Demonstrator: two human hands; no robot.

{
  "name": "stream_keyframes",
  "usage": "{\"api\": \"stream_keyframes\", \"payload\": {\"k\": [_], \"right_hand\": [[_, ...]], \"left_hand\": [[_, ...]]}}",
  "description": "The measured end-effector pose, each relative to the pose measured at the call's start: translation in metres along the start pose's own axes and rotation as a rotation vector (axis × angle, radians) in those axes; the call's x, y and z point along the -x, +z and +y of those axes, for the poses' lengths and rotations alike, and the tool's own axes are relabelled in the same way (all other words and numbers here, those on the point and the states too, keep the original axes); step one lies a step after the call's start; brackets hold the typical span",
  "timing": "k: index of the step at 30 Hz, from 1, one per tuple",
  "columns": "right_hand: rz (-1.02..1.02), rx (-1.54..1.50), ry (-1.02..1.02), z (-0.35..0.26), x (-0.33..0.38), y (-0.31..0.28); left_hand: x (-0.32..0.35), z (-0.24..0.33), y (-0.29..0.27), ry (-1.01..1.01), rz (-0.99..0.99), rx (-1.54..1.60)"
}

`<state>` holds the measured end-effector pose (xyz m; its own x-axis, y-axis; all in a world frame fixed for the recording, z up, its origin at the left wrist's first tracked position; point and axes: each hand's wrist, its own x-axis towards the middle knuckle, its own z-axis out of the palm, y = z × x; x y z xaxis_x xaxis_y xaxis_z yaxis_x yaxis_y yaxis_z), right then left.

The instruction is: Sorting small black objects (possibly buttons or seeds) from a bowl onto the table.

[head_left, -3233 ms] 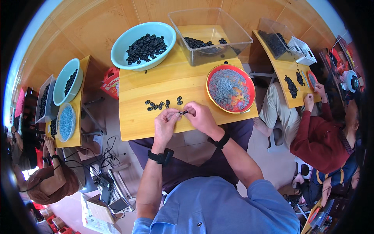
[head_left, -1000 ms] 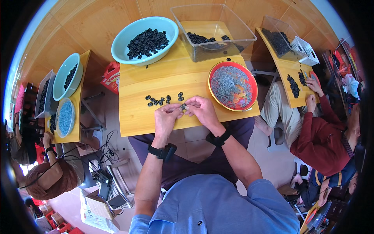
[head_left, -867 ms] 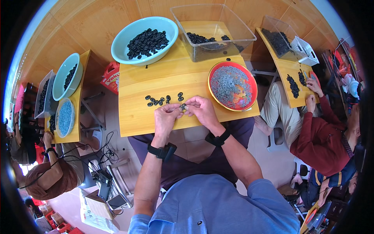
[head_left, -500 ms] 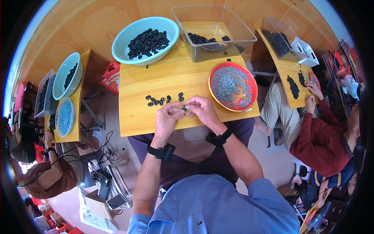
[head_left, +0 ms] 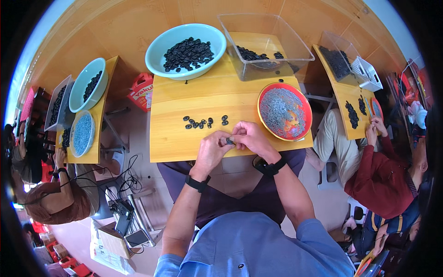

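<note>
Both my hands meet over the near part of the yellow wooden table. My left hand (head_left: 213, 148) pinches a small black oval plastic piece (head_left: 229, 141) between thumb and fingers. Closed in from the other side, my right hand (head_left: 253, 138) has its fingertips at the same piece and partly covers it. Whether a tiny part sits between those fingertips is hidden. Just beyond the hands lie several loose black oval pieces (head_left: 196, 124). To the right stands a red and yellow bowl (head_left: 308, 121) holding many thin grey pieces, too small to name.
At the table's back are a turquoise basin (head_left: 152, 62) of black pieces and a clear plastic bin (head_left: 300, 55) with more. Another person in a maroon sleeve (head_left: 383, 184) works at the right table (head_left: 348, 129); one more person sits at the left table (head_left: 99, 147). Cables (head_left: 127, 184) hang at lower left.
The whole view has shifted, so the table appears further right and lower. My two hands, still together on the black piece, have drawn slightly nearer the front edge, away from the loose pieces.
</note>
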<state>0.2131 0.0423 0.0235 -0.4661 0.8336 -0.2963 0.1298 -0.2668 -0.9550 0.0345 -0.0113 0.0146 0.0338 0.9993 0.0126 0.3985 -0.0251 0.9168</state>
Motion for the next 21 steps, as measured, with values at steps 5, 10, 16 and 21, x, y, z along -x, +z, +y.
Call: {"api": "stream_keyframes", "payload": {"k": [5,10,16,21], "right_hand": [[0.026,0.025,-0.006,-0.0007,-0.0009,0.0039],[0.008,0.046,-0.036,-0.0002,0.0007,0.0067],[0.026,0.086,-0.037,-0.0045,0.0017,0.0094],[0.013,0.103,-0.03,-0.0083,0.0028,0.0074]], "left_hand": [[0.0015,-0.0031,-0.0001,0.015,0.034,0.005],[0.0026,-0.0067,-0.0011,0.037,0.031,-0.059],[0.0042,-0.0049,-0.0022,0.07,0.042,-0.081],[0.0046,-0.0069,0.0004,0.061,0.083,0.006]]}}
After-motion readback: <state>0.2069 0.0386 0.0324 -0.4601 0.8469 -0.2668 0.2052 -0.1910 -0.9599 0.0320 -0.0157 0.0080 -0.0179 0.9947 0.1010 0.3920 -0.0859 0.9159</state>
